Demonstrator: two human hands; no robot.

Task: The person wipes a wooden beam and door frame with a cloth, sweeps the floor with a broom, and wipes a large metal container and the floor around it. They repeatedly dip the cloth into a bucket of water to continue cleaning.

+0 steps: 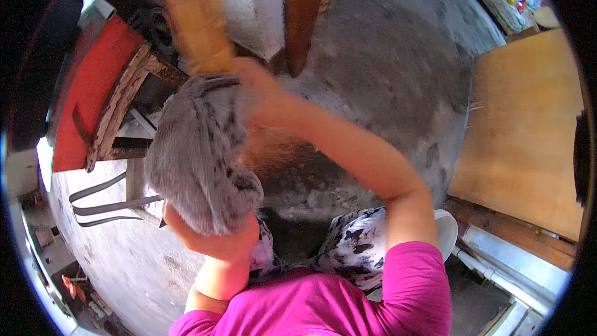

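A soft grey bundle of cloth with dark specks [202, 155] is in front of me, left of the middle. My left hand [214, 241] is closed round its underside, and the cloth covers part of the fingers. Across my body reaches my right arm, and my right hand [256, 84] is at the bundle's upper edge. Motion smears this hand, so its fingers cannot be made out. Beside it, a yellow-brown strip [196, 15], also blurred, runs up from the top of the bundle.
Left of the bundle stand a red panel [99, 90] and a worn wooden frame [121, 102], with bent metal bars [109, 208] below. A brown wooden post [305, 15] rises ahead. A light wooden board [522, 134] is at the right. A white rim [448, 233] shows by my right elbow.
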